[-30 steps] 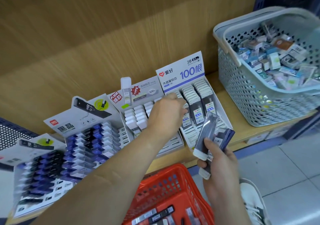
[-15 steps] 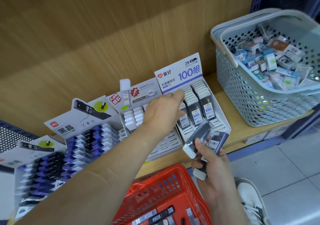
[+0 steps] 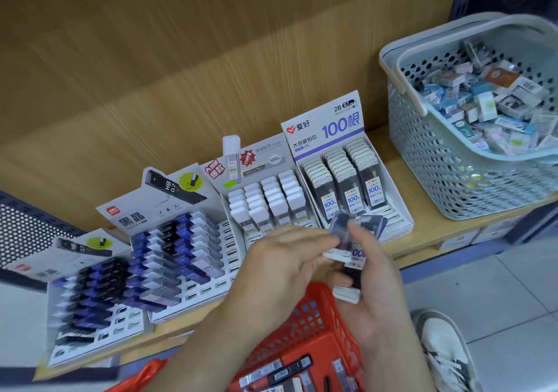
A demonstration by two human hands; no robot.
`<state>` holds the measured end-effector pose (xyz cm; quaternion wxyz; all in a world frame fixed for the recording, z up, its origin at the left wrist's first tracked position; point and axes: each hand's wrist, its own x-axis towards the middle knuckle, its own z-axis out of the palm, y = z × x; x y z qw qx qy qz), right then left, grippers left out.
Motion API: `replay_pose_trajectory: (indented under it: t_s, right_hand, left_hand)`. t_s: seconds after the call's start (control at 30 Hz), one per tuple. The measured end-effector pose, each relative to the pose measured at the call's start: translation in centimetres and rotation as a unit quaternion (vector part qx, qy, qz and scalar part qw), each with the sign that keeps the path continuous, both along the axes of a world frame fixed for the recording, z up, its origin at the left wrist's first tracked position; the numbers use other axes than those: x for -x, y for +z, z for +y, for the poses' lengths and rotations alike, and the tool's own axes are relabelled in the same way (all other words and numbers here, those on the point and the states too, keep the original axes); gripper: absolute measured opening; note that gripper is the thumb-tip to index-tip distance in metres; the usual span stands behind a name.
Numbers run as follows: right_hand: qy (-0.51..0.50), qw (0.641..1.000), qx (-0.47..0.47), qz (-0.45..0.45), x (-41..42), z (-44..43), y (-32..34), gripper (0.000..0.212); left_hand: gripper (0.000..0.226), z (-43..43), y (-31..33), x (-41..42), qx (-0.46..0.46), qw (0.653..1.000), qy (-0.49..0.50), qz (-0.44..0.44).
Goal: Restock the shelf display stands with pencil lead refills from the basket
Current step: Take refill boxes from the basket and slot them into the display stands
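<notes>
My right hand [image 3: 374, 274] grips a bunch of dark pencil lead refill cases [image 3: 347, 240] with white caps, held just in front of the shelf edge. My left hand [image 3: 283, 268] has come back beside it, and its fingertips pinch one case of that bunch. Behind them stands the white "100" display stand [image 3: 356, 186] with three rows of dark cases. Left of it is a stand of white-capped refills [image 3: 265, 201]. Below my arms the red basket [image 3: 305, 349] holds more refill cases.
Two more stands with blue and black cases [image 3: 175, 246] [image 3: 87, 295] fill the shelf's left side. A grey-blue basket [image 3: 471, 162] full of small boxes sits on the wooden shelf at right. A white shoe [image 3: 447, 349] stands on the tiled floor.
My left hand has drawn back from the "100" display stand to the cases in my right hand. My right hand has lowered the cases slightly and tilted them.
</notes>
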<state>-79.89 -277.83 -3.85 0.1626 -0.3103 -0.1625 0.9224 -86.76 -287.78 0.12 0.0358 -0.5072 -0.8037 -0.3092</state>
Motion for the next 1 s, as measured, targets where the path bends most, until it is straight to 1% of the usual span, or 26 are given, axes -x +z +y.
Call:
replay_pose_trajectory:
  t_s: [0.03, 0.1, 0.17, 0.2, 0.27, 0.37, 0.4, 0.47, 0.5, 0.57, 0.67, 0.73, 0.83, 1.0]
  right_hand:
    - [-0.004, 1.0, -0.006, 0.002, 0.0, 0.0, 0.2, 0.033]
    - [-0.022, 0.999, -0.033, -0.018, -0.2, -0.1, 0.4, 0.036]
    - [-0.039, 0.996, -0.067, -0.044, -0.4, -0.2, 0.4, 0.038]
    - [-0.046, 0.995, -0.078, -0.047, -0.4, -0.3, 0.3, 0.04]
    - [-0.061, 0.993, -0.092, -0.044, -0.4, -0.3, 0.5, 0.04]
    - [-0.079, 0.987, -0.128, -0.065, -0.4, -0.1, 0.3, 0.034]
    - [-0.08, 0.984, -0.139, -0.075, -0.4, -0.1, 0.2, 0.033]
    - [-0.083, 0.981, -0.144, -0.096, -0.5, -0.1, -0.1, 0.026]
    - [-0.092, 0.981, -0.131, -0.108, -0.5, 0.0, -0.2, 0.02]
    - [-0.121, 0.982, -0.072, -0.122, -0.7, 0.3, -0.5, 0.011]
    - [-0.166, 0.979, 0.019, -0.115, -1.0, 0.9, -0.8, 0.016]
    - [-0.187, 0.975, 0.042, -0.114, -0.9, 1.1, -0.9, 0.016]
    - [-0.201, 0.97, 0.055, -0.127, -0.7, 1.0, -1.2, 0.017]
    - [-0.198, 0.972, 0.046, -0.115, -0.9, 1.0, -1.2, 0.016]
  left_hand:
    - [0.019, -0.1, 0.7, -0.1, -0.019, 0.999, 0.019, -0.02]
    - [0.018, 0.0, 2.0, 0.0, -0.061, 0.985, 0.094, -0.135]
    - [0.02, 0.2, 2.9, 0.5, -0.104, 0.943, 0.155, -0.277]
    - [0.019, 0.2, 3.2, 0.8, -0.121, 0.923, 0.171, -0.321]
    - [0.012, 0.3, 3.4, 1.4, -0.134, 0.9, 0.183, -0.372]
    - [0.022, 0.3, 3.5, 2.2, -0.126, 0.886, 0.187, -0.406]
    - [0.022, 0.4, 3.8, 2.4, -0.117, 0.884, 0.187, -0.412]
    - [0.017, 0.8, 4.3, 2.7, -0.094, 0.891, 0.187, -0.402]
    - [0.017, 1.2, 4.5, 2.9, -0.083, 0.902, 0.193, -0.377]
    - [0.022, 1.9, 4.5, 3.6, -0.064, 0.929, 0.208, -0.299]
    - [0.02, 3.2, 3.9, 5.0, -0.031, 0.956, 0.217, -0.194]
    - [0.022, 4.0, 3.2, 5.2, 0.001, 0.968, 0.208, -0.143]
    - [0.026, 5.1, 2.2, 4.7, 0.036, 0.978, 0.18, -0.103]
    - [0.026, 5.6, 0.4, 4.7, 0.073, 0.983, 0.152, -0.073]
